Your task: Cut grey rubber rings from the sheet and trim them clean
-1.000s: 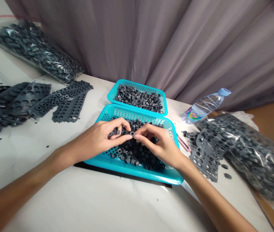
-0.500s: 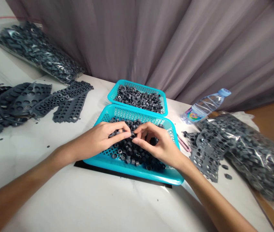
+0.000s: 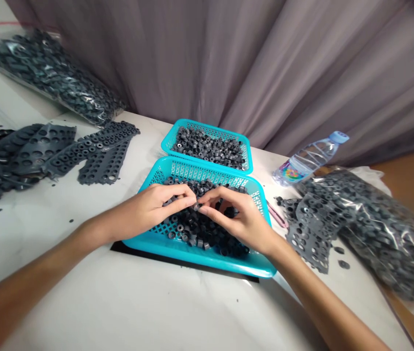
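Observation:
Both my hands work over the near turquoise basket (image 3: 199, 255), which holds a heap of small dark grey rubber rings (image 3: 207, 234). My left hand (image 3: 155, 207) is curled with several rings cupped in its fingers. My right hand (image 3: 238, 217) pinches a single ring against the left fingertips at the middle of the basket. A second turquoise basket (image 3: 248, 158) full of the same rings stands just behind the first.
Punched grey rubber sheets (image 3: 64, 153) lie at the left, and more (image 3: 311, 229) at the right. Clear bags of rubber parts sit at the back left (image 3: 53, 78) and right (image 3: 378, 229). A plastic water bottle (image 3: 309, 158) lies by the curtain. Loose bits dot the white table (image 3: 119, 302).
The hands stay together over the near basket; the fingertips have shifted slightly as they work the ring. The view has drifted a little.

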Available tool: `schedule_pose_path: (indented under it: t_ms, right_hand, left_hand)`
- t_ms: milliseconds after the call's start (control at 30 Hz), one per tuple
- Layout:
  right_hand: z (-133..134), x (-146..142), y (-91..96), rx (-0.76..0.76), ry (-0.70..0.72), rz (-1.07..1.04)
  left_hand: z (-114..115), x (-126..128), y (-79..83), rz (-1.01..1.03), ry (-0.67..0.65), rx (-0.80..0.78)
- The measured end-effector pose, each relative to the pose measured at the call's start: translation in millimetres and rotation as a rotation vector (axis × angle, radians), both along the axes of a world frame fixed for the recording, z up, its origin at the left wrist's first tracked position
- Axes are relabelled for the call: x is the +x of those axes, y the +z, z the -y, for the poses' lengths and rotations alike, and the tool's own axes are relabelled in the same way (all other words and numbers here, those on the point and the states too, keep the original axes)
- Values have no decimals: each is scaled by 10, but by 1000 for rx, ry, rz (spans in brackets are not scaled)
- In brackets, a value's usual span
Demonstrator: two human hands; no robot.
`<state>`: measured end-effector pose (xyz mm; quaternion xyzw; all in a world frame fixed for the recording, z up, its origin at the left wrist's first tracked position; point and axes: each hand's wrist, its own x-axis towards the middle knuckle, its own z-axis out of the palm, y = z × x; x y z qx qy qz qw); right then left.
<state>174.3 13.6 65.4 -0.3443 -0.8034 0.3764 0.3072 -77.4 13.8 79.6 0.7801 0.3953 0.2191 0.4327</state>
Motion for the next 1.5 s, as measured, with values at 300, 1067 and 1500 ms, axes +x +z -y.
schedule_pose_path:
  t_ms: [300,1067,1500]
  right_hand:
    - [0,0,-12,-4,4,3]
    - [-6,15,26,37,36,-90]
    - [20,2,30,-13,17,-121]
  left_hand:
    - [-19,-7,-3,-36,4,-31]
    - [-25,-20,-44,-45,43,12]
    - [-2,-9,-52,-90,31,34]
